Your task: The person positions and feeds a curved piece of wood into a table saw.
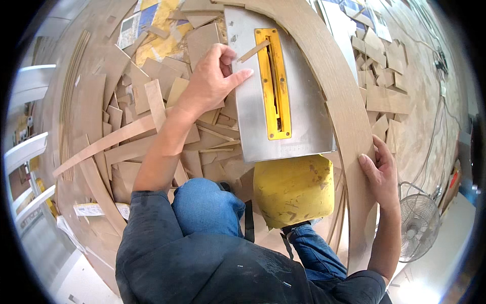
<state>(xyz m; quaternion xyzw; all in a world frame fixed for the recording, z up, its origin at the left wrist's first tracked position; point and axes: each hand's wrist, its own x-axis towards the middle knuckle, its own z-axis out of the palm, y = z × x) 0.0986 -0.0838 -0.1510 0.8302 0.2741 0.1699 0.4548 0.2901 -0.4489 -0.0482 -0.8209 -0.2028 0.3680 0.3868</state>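
My left hand (216, 76) is over the left edge of a metal saw table (309, 121). Its fingers are half curled, with the thumb stretched apart from them. Just beyond the fingertips a small wood offcut (254, 51) lies slantwise, its far end across the yellow slotted insert (273, 83); I see no grip on it. On the right, my right hand (382, 172) grips the edge of a long brown wooden board (347, 121), thumb on top and some fingers hidden. The board runs along the table's right side and looks bent by the lens.
Many wood offcuts (124, 93) lie heaped left of the table, with more scraps (387, 99) beyond the board. A yellow machine housing (293, 190) sits below the table's near edge. A wire-caged fan (419, 228) stands at lower right, near cables (443, 96).
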